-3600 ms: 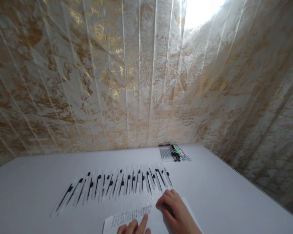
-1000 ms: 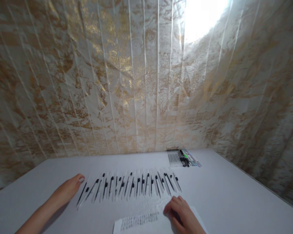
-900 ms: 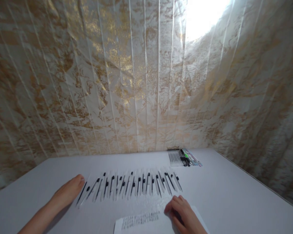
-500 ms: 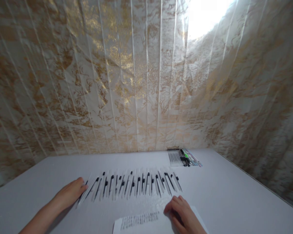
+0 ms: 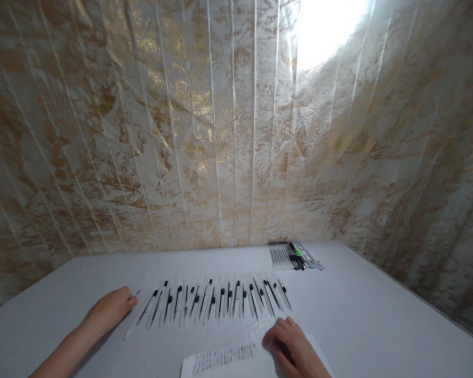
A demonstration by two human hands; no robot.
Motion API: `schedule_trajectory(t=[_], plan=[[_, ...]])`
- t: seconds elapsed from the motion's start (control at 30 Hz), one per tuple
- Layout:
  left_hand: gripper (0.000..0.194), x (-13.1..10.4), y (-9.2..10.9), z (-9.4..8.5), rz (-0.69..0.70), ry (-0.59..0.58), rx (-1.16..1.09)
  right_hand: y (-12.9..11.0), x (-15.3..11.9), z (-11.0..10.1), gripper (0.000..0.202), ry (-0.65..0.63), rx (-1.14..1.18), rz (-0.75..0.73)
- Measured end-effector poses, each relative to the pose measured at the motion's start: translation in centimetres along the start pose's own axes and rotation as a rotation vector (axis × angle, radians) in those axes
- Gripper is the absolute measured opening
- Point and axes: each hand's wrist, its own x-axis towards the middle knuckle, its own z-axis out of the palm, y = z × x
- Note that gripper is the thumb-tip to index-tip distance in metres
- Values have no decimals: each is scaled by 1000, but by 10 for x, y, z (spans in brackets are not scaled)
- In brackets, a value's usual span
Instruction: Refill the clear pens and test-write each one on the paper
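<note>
My left hand (image 5: 110, 308) is closed at the left end of a row of pen parts (image 5: 197, 299). A short thin dark tip (image 5: 137, 292), like the end of a pen refill, sticks out past its fingertips; the rest is hidden. Just right of the fingers lies a slanted clear tube (image 5: 136, 317). Translucent tubes, thin black sticks and small black caps make up the row. My right hand (image 5: 289, 344) rests with curled fingers on the right part of a white paper sheet (image 5: 220, 362); its palm side is hidden, so I cannot make out anything in it.
At the table's back right lies a group of pens and markers (image 5: 295, 256), one with a bright green band. The white table (image 5: 362, 299) meets a gold-patterned, shiny curtain (image 5: 220, 157) behind. Blurred dark writing covers the sheet's left part.
My left hand has shifted slightly away from the leftmost clear tube, and the dark stick beside that tube no longer shows along it. My right hand stays put on the sheet.
</note>
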Motion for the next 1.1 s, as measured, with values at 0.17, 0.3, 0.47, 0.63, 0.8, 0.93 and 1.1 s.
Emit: schedule_trajectory(t=[0.17,0.3,0.47,0.63,0.8,0.93,1.1], plan=[[47,-28,60,-2,67,-130,-316,-11,2,3,25,164,423,65],[47,-88,161,28,258,-593,-894,-25,4,10,49,122,878,131],[42,-127,235,52,572,-793,-1013,-33,1,0,49,94,929,167],[45,-124,231,44,658,-676,-899,-47,-6,-28,39,387,788,187],[45,-124,225,25,632,-683,-899,-65,-15,-41,36,600,720,146],[38,-122,225,22,573,-686,-910,-64,-19,-42,34,722,699,92],[22,-122,228,22,574,-723,-824,-56,-16,-42,34,763,758,96]])
